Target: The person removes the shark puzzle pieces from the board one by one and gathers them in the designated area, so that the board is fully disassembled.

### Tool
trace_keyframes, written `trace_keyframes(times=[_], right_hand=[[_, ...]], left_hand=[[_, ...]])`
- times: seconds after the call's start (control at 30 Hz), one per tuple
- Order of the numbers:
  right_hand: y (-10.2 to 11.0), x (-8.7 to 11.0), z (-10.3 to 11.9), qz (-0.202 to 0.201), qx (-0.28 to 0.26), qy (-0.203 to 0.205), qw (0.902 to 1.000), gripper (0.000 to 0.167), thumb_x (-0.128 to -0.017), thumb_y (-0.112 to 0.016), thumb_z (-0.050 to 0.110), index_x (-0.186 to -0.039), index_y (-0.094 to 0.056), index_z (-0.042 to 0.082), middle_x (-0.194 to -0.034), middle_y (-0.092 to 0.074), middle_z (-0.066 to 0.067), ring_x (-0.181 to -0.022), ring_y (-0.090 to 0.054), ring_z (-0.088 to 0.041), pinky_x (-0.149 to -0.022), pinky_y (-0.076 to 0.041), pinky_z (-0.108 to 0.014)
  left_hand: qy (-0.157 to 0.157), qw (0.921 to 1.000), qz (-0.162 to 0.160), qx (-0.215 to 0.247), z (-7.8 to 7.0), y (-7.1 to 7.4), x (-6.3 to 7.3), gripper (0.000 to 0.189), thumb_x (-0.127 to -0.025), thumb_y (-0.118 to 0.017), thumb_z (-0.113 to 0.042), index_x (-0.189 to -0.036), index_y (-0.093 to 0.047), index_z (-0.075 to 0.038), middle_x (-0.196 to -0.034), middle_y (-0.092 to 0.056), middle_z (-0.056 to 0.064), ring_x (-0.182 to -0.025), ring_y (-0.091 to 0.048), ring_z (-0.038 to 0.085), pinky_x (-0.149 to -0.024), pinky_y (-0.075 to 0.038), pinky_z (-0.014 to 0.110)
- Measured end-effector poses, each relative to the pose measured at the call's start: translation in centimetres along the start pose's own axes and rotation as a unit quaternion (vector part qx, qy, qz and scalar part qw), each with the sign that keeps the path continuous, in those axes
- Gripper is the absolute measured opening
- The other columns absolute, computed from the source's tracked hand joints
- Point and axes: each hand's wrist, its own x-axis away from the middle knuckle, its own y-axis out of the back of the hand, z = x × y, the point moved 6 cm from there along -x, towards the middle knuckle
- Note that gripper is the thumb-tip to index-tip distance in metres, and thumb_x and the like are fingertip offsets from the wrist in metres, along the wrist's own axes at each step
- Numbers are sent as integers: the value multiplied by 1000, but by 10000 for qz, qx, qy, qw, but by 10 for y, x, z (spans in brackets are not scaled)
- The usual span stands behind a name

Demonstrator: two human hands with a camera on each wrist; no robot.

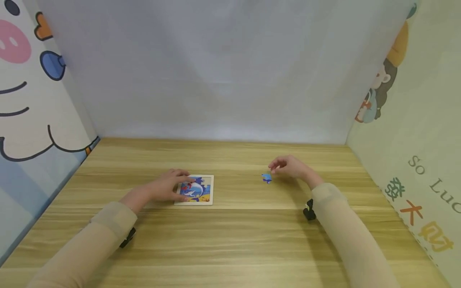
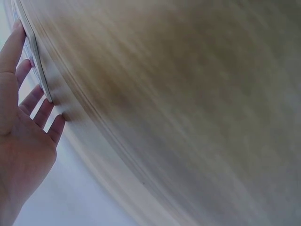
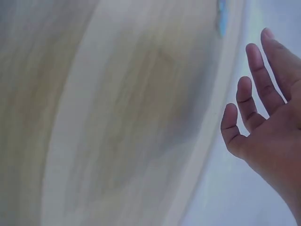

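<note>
A small jigsaw puzzle (image 1: 196,192) in a pale frame, printed with a blue and white sea animal, lies flat left of the table's middle. Over its left side, my left hand (image 1: 167,186) rests with fingers spread and extended. From the left wrist, this hand (image 2: 28,108) is seen against the puzzle's edge (image 2: 38,61). One loose blue puzzle piece (image 1: 266,178) lies on the table to the right. Just beside that piece hovers my right hand (image 1: 289,167), its fingers loosely bent. Nothing is held by the right hand (image 3: 270,103) in its wrist view, where the piece (image 3: 222,19) sits apart at the top.
The wood-grain table (image 1: 223,244) spreads beneath both arms. Behind it hangs a plain pale backdrop (image 1: 216,80). Printed cartoon panels stand at the left (image 1: 32,100) and right (image 1: 414,140). Each wrist carries a small black device.
</note>
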Motion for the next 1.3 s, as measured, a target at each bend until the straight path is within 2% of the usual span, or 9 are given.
trace_keyframes(times=[0.3,0.53,0.83,0.93,1.07,1.3], right_hand=[[5,0,46,-305,120,340,9989,29,-90,-66,19,-116,-64,7,-114,-62,-9,-95,-51,-22,-76,-45,-35],[-2,-9,84,-538,264,580,9965,25,-87,-69,22,-111,-66,14,-119,-63,-6,-98,-50,-23,-77,-44,-36],[-25,-26,120,-610,120,730,9954,26,-85,-71,21,-110,-67,13,-113,-63,-7,-103,-50,-28,-84,-44,-39],[-34,-33,128,-634,226,836,9942,28,-85,-72,23,-110,-67,13,-110,-63,-8,-102,-51,-28,-85,-43,-39],[-49,-42,137,-595,421,937,9929,32,-83,-73,26,-112,-67,14,-109,-63,-4,-100,-52,-23,-88,-44,-37],[-74,-61,145,-451,479,1118,9916,36,-82,-75,25,-114,-66,11,-113,-64,-10,-106,-55,-26,-92,-43,-35]], left_hand=[[35,10000,-22,89,0,1,1,67,-81,-69,-48,-136,-50,-15,-144,-37,17,-134,-29,43,-107,-23,63],[85,9999,-71,59,0,1,1,73,-81,-71,-47,-139,-46,-10,-145,-38,18,-135,-29,43,-109,-21,62],[192,9997,-115,121,3,2,0,76,-78,-73,-47,-138,-46,-9,-146,-37,18,-135,-28,42,-110,-20,60],[179,9997,-130,114,3,2,-1,77,-78,-73,-48,-138,-47,-8,-145,-38,18,-135,-29,42,-110,-21,60],[162,9996,-145,152,2,2,-2,77,-78,-73,-47,-137,-47,-7,-144,-39,18,-134,-30,42,-109,-22,59],[132,9997,-194,90,3,1,-5,77,-77,-74,-49,-136,-48,-6,-143,-41,18,-133,-33,41,-109,-24,58]])
